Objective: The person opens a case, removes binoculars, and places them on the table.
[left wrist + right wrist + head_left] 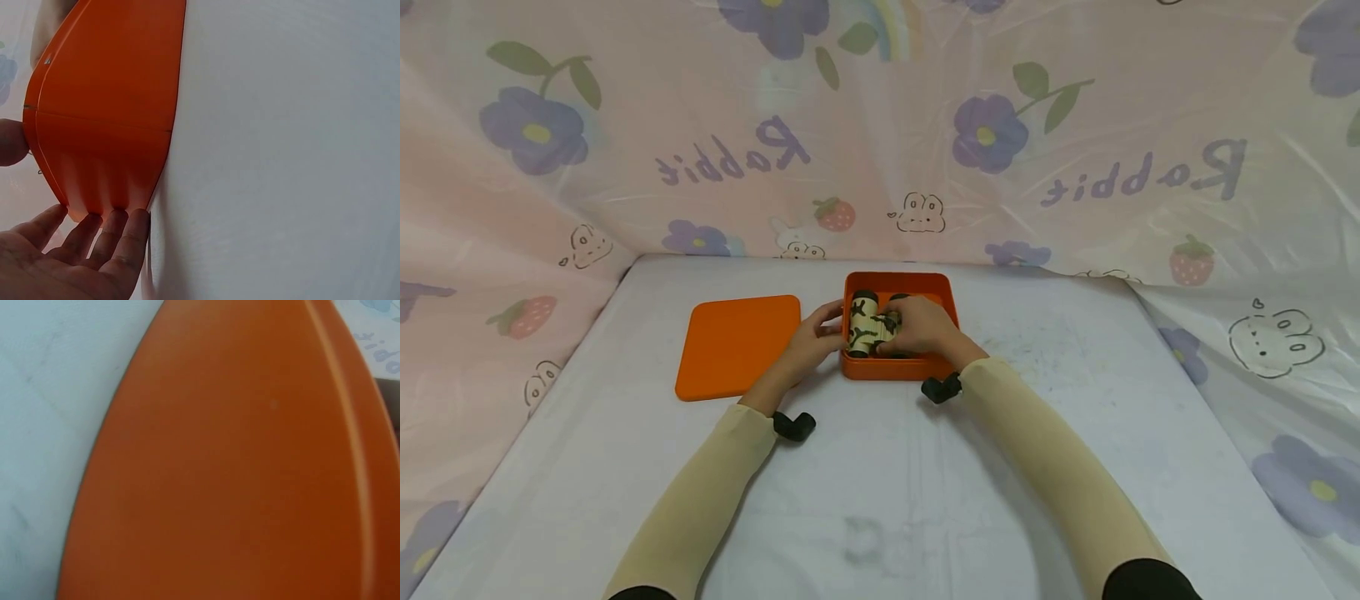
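Observation:
In the head view, camouflage-patterned binoculars point(863, 325) sit in an orange open box point(895, 368), their two barrels pointing away from me. My right hand point(925, 323) reaches in from the right and grips the right barrel, hiding most of it. Beside the box's left wall is my left hand point(808, 343). In the left wrist view, the left fingers point(115, 240) extend with their tips against the orange wall, and the thumb point(11, 142) lies by the rim. Only the box's outer wall point(219, 456) fills the right wrist view; the right hand is hidden there.
A flat orange lid point(737, 346) lies left of the box on the white table point(865, 483). Behind rises a pink curtain point(880, 125) printed with flowers and rabbits. Each wrist carries a small black camera mount point(793, 427).

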The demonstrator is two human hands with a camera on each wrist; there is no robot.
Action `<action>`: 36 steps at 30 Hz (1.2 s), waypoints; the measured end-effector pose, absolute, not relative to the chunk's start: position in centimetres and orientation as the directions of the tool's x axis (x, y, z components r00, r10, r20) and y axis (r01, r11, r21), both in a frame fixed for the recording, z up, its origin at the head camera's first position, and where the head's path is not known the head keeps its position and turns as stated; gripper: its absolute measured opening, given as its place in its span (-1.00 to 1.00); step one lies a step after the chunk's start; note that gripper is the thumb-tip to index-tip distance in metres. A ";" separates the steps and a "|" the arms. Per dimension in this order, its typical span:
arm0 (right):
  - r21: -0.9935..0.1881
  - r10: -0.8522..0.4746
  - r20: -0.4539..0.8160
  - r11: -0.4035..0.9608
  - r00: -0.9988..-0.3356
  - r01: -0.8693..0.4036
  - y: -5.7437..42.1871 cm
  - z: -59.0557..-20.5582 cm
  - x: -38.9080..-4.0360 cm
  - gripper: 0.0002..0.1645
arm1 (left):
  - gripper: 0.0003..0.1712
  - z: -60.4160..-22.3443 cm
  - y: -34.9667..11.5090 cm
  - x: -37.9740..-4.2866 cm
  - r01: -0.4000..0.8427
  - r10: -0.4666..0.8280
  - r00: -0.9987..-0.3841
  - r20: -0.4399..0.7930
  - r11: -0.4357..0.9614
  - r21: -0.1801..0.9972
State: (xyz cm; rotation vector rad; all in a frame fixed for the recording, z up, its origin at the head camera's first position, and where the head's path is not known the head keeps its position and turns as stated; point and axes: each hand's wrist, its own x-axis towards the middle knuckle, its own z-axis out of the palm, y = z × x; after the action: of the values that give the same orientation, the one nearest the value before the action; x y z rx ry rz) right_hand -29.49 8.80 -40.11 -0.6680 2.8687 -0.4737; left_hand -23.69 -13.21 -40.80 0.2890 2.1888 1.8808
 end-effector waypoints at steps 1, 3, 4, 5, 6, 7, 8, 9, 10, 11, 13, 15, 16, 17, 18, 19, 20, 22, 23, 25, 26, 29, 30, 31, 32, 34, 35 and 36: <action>-0.344 -0.454 -0.082 0.848 -0.887 -0.402 8.8 -40.1 -29.5 -0.14 | -0.21 -41.2 -13.2 -23.9 -0.002 0.302 -0.952 -0.048 0.150 0.989; -0.354 -0.456 -0.081 0.844 -0.886 -0.403 8.9 -40.1 -29.5 -0.15 | -0.21 -42.1 -13.3 -24.4 0.005 0.296 -0.954 -0.041 0.152 0.988; -0.357 -0.458 -0.080 0.842 -0.885 -0.403 9.0 -40.1 -29.5 -0.15 | -0.20 -42.6 -13.4 -24.6 0.007 0.293 -0.955 -0.039 0.154 0.988; -0.362 -0.459 -0.079 0.840 -0.885 -0.403 9.0 -40.1 -29.5 -0.15 | -0.20 -43.0 -13.4 -24.9 0.008 0.287 -0.957 -0.039 0.159 0.987; -0.366 -0.459 -0.077 0.839 -0.885 -0.403 9.1 -40.0 -29.5 -0.15 | -0.20 -43.5 -13.4 -25.1 0.008 0.281 -0.959 -0.039 0.164 0.986; -0.371 -0.461 -0.077 0.836 -0.884 -0.403 9.2 -40.0 -29.6 -0.15 | -0.21 -43.9 -13.5 -25.3 0.009 0.276 -0.960 -0.038 0.170 0.985; -0.375 -0.460 -0.076 0.835 -0.885 -0.402 9.3 -39.9 -29.6 -0.15 | -0.21 -43.9 -13.5 -25.3 0.008 0.274 -0.961 -0.042 0.176 0.984; -0.379 -0.459 -0.075 0.835 -0.885 -0.400 9.3 -39.8 -29.6 -0.15 | -0.21 -43.9 -13.5 -25.3 0.006 0.271 -0.962 -0.044 0.181 0.983; -0.383 -0.458 -0.074 0.834 -0.886 -0.398 9.4 -39.8 -29.7 -0.15 | -0.20 -43.8 -13.5 -25.3 0.008 0.272 -0.961 -0.043 0.184 0.983; -0.388 -0.456 -0.072 0.832 -0.887 -0.396 9.4 -39.7 -29.7 -0.15 | -0.20 -43.9 -13.5 -25.3 0.010 0.273 -0.961 -0.042 0.185 0.983; -0.399 -0.456 -0.071 0.828 -0.887 -0.394 9.6 -39.4 -29.8 -0.16 | -0.19 -43.9 -13.5 -25.2 0.013 0.275 -0.961 -0.039 0.187 0.982; -0.406 -0.456 -0.069 0.825 -0.887 -0.393 9.7 -39.2 -29.9 -0.16 | -0.18 -43.8 -13.6 -25.2 0.012 0.275 -0.961 -0.041 0.189 0.982; -0.407 -0.458 -0.070 0.824 -0.886 -0.394 9.7 -39.1 -29.9 -0.16 | -0.18 -43.8 -13.6 -25.2 0.010 0.273 -0.961 -0.043 0.190 0.982; -0.407 -0.459 -0.070 0.824 -0.886 -0.395 9.8 -38.9 -29.9 -0.16 | -0.18 -43.8 -13.6 -25.2 0.007 0.272 -0.961 -0.045 0.188 0.982; -0.407 -0.460 -0.070 0.823 -0.885 -0.396 9.9 -38.8 -29.9 -0.16 | -0.18 -43.8 -13.6 -25.2 0.005 0.272 -0.961 -0.047 0.188 0.982; -0.406 -0.461 -0.070 0.823 -0.884 -0.397 10.0 -38.7 -30.0 -0.16 | -0.18 -43.8 -13.6 -25.2 0.005 0.272 -0.961 -0.047 0.186 0.983; -0.403 -0.463 -0.067 0.823 -0.884 -0.400 10.1 -38.5 -30.0 -0.16 | -0.18 -43.8 -13.6 -25.2 0.006 0.274 -0.961 -0.045 0.183 0.983; -0.398 -0.465 -0.065 0.823 -0.883 -0.405 10.2 -38.2 -30.1 -0.16 | -0.19 -43.8 -13.6 -25.3 0.006 0.276 -0.960 -0.044 0.175 0.985; -0.397 -0.466 -0.063 0.823 -0.882 -0.407 10.3 -38.0 -30.1 -0.17 | -0.19 -43.8 -13.6 -25.3 0.006 0.279 -0.959 -0.043 0.170 0.985; -0.398 -0.467 -0.062 0.822 -0.882 -0.407 10.6 -37.6 -30.1 -0.18 | -0.20 -43.8 -13.6 -25.3 0.002 0.281 -0.959 -0.046 0.167 0.986; -0.400 -0.469 -0.064 0.821 -0.881 -0.408 10.7 -37.3 -30.1 -0.18 | -0.20 -43.8 -13.7 -25.3 0.001 0.284 -0.958 -0.047 0.166 0.986; -0.404 -0.479 -0.067 0.815 -0.875 -0.415 11.1 -36.6 -30.0 -0.18 | -0.20 -43.7 -13.6 -25.3 -0.005 0.292 -0.955 -0.054 0.164 0.986; -0.405 -0.480 -0.068 0.814 -0.875 -0.416 11.3 -36.4 -30.0 -0.18 | -0.20 -43.7 -13.6 -25.3 -0.007 0.295 -0.954 -0.056 0.165 0.986; -0.406 -0.483 -0.069 0.813 -0.873 -0.418 11.4 -36.3 -29.9 -0.17 | -0.20 -43.7 -13.6 -25.3 -0.008 0.295 -0.954 -0.057 0.166 0.986; -0.400 -0.486 -0.067 0.813 -0.872 -0.423 11.6 -36.1 -30.0 -0.17 | -0.19 -43.7 -13.6 -25.3 -0.007 0.296 -0.953 -0.059 0.172 0.985; -0.401 -0.485 -0.067 0.813 -0.872 -0.422 11.9 -35.8 -30.0 -0.16 | -0.19 -43.7 -13.6 -25.2 -0.009 0.294 -0.954 -0.064 0.183 0.983; -0.405 -0.484 -0.069 0.813 -0.872 -0.419 12.0 -35.7 -30.0 -0.16 | -0.19 -43.7 -13.6 -25.2 -0.009 0.294 -0.954 -0.065 0.188 0.982; -0.410 -0.483 -0.070 0.811 -0.873 -0.417 12.2 -35.6 -30.1 -0.16 | -0.19 -43.7 -13.6 -25.2 -0.010 0.293 -0.954 -0.066 0.190 0.982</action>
State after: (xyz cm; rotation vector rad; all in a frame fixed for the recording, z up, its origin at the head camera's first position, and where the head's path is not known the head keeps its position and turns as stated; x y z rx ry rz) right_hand -30.08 12.17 -35.60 -0.7075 2.8254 -0.5806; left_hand -25.23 -13.61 -43.65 0.2718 2.2261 1.8392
